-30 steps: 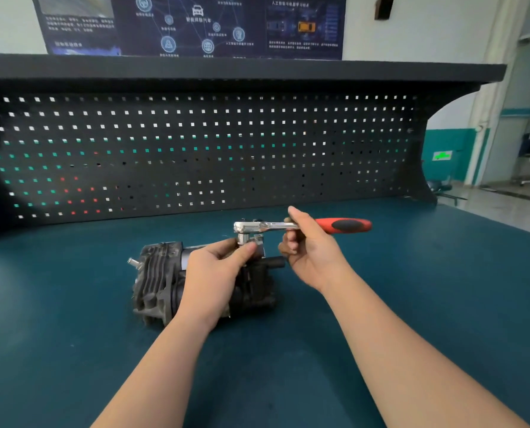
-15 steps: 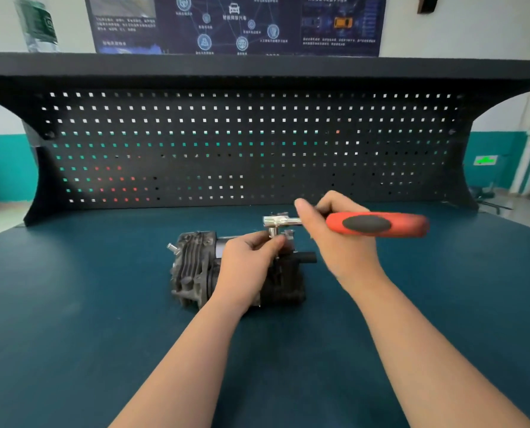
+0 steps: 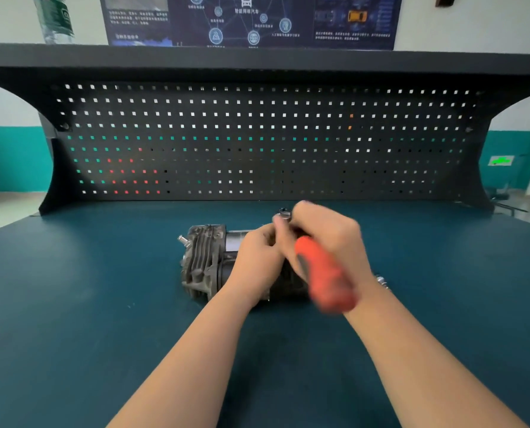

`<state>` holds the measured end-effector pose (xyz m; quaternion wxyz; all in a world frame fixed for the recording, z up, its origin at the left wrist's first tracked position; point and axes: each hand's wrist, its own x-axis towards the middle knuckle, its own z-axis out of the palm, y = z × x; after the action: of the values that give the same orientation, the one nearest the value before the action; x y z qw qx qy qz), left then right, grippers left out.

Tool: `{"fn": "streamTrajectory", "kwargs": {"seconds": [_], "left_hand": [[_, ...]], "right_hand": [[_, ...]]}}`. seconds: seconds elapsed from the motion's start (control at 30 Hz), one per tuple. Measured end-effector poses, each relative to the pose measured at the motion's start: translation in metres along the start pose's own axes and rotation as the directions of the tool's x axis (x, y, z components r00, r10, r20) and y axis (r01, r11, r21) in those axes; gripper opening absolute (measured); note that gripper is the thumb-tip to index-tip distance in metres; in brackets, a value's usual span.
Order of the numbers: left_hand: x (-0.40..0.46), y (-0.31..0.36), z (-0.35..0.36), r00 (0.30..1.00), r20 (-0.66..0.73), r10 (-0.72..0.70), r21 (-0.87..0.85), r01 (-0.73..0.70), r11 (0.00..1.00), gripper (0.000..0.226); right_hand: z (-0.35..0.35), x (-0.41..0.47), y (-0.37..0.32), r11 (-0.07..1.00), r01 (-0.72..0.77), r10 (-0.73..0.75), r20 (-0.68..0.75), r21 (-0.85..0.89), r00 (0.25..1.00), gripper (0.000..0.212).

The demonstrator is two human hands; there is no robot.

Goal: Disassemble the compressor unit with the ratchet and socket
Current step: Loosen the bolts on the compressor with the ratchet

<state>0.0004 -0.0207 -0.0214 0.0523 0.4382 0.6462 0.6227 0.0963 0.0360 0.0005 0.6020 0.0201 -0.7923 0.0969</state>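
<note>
— Where was the compressor unit (image 3: pixel 226 261)?
— On the table (image 3: pixel 103 304), long axis left–right. The left hand (image 3: pixel 257 257) rested curled on top; the right hand (image 3: pixel 328 239), just beside, gripped the blurred ratchet (image 3: pixel 322 273) — handle angled toward the person.

- A grimy compressor unit (image 3: pixel 206 262) is seen lying on its side on the dark teal workbench top (image 3: pixel 81 319), its finned end turned to the left.
- The unit's top is gripped by the left hand (image 3: pixel 257 257).
- A ratchet (image 3: pixel 322 273) is held by the right hand (image 3: pixel 328 239); its red handle (blurred) is angled down toward the camera, and the metal head is seen above the unit.
- A black pegboard (image 3: pixel 257 140) stands behind, beneath a blue poster (image 3: pixel 248 20).
</note>
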Motion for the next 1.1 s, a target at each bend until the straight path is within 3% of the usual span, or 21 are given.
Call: {"fn": "streamTrajectory", "kwargs": {"seconds": [0.03,0.07,0.13,0.17,0.23,0.3,0.33,0.37,0.43,0.5,0.57,0.63,0.67,0.73,0.77,0.83,0.9,0.93,1.0,1.03,1.1], "left_hand": [[-0.001,0.0,0.0,0.999,-0.032,0.009,0.047,-0.008,0.999,0.033],[-0.002,-0.001,0.0,0.999,-0.024,0.022,0.021,-0.022,1.0,0.031],[-0.004,-0.002,0.002,0.999,0.04,0.016,-0.106,-0.011,0.994,0.022],[-0.004,-0.001,0.003,0.999,0.039,0.008,-0.14,-0.002,0.99,0.021],[-0.003,-0.002,0.005,1.0,0.013,0.003,-0.184,-0.001,0.983,0.022],[-0.002,-0.003,0.007,1.0,0.006,-0.011,-0.245,0.013,0.969,0.02],[-0.002,-0.003,0.007,1.0,0.006,-0.018,-0.256,0.019,0.966,0.018],[-0.002,-0.003,0.006,0.999,0.015,-0.028,-0.257,0.031,0.966,0.016],[0.0,-0.003,0.003,0.996,0.072,-0.047,-0.246,0.063,0.967,0.015],[0.0,-0.002,0.001,0.989,0.129,-0.068,-0.241,0.097,0.966,0.018],[0.0,-0.002,0.001,0.99,0.12,-0.07,-0.197,0.093,0.976,0.019],[0.001,0.0,0.002,0.999,0.043,-0.027,-0.079,0.03,0.996,0.022],[0.001,0.002,0.001,1.0,-0.013,-0.008,0.015,0.009,1.0,0.027],[-0.001,0.0,-0.001,0.996,-0.081,0.033,0.135,-0.022,0.991,0.035],[-0.002,-0.001,-0.003,0.997,-0.051,0.064,0.128,-0.057,0.99,0.034],[-0.005,-0.001,-0.002,0.997,0.023,0.069,-0.001,-0.069,0.998,0.025],[-0.005,-0.001,0.001,0.999,0.031,0.019,-0.124,-0.015,0.992,0.017],[-0.005,-0.001,0.003,1.0,0.013,0.005,-0.157,-0.003,0.988,0.016],[-0.004,-0.003,0.005,1.0,0.004,-0.014,-0.217,0.015,0.976,0.014],[-0.003,-0.004,0.006,1.0,0.005,-0.027,-0.236,0.027,0.971,0.013],[-0.002,-0.005,0.004,0.999,0.033,-0.036,-0.224,0.043,0.974,0.011]], "right_hand": [[0.002,-0.003,-0.003,0.989,0.129,-0.128,0.018,-0.069,0.992,0.041],[0.001,-0.003,-0.001,0.989,0.137,-0.137,0.013,-0.055,0.991,0.04],[-0.006,0.002,0.013,0.975,-0.147,0.155,-0.036,0.167,0.987,0.037],[-0.011,0.005,0.021,0.896,-0.339,0.359,-0.019,0.286,0.933,0.037],[-0.017,0.006,0.04,0.535,-0.604,0.675,0.131,0.591,0.726,0.036],[-0.015,0.002,0.057,0.058,-0.628,0.794,0.345,0.776,0.5,0.03],[-0.012,-0.001,0.061,-0.059,-0.63,0.808,0.407,0.775,0.425,0.026],[-0.009,-0.004,0.063,-0.099,-0.637,0.814,0.431,0.764,0.39,0.024],[-0.004,-0.004,0.06,-0.071,-0.631,0.829,0.398,0.773,0.393,0.022],[-0.006,0.002,0.048,0.105,-0.623,0.831,0.276,0.775,0.483,0.028],[-0.008,0.006,0.029,0.539,-0.602,0.716,0.056,0.589,0.696,0.035],[-0.004,0.005,0.007,0.911,-0.34,0.369,-0.095,0.233,0.925,0.04],[-0.001,0.003,-0.003,0.987,-0.152,0.156,-0.103,0.045,0.982,0.042],[0.005,0.0,-0.012,0.972,0.156,-0.163,-0.029,-0.177,0.986,0.041],[0.004,0.0,-0.009,0.974,0.177,-0.18,-0.004,-0.138,0.984,0.042],[-0.004,0.003,0.005,0.981,-0.066,0.066,0.004,0.183,0.998,0.041],[-0.014,0.007,0.022,0.816,-0.43,0.446,0.052,0.386,0.893,0.036],[-0.018,0.006,0.032,0.648,-0.571,0.601,0.122,0.504,0.79,0.034],[-0.018,0.002,0.053,0.206,-0.67,0.754,0.321,0.713,0.573,0.031],[-0.016,0.0,0.059,0.049,-0.682,0.78,0.399,0.729,0.482,0.03],[-0.009,-0.005,0.064,-0.055,-0.672,0.805,0.431,0.739,0.408,0.026]]}}
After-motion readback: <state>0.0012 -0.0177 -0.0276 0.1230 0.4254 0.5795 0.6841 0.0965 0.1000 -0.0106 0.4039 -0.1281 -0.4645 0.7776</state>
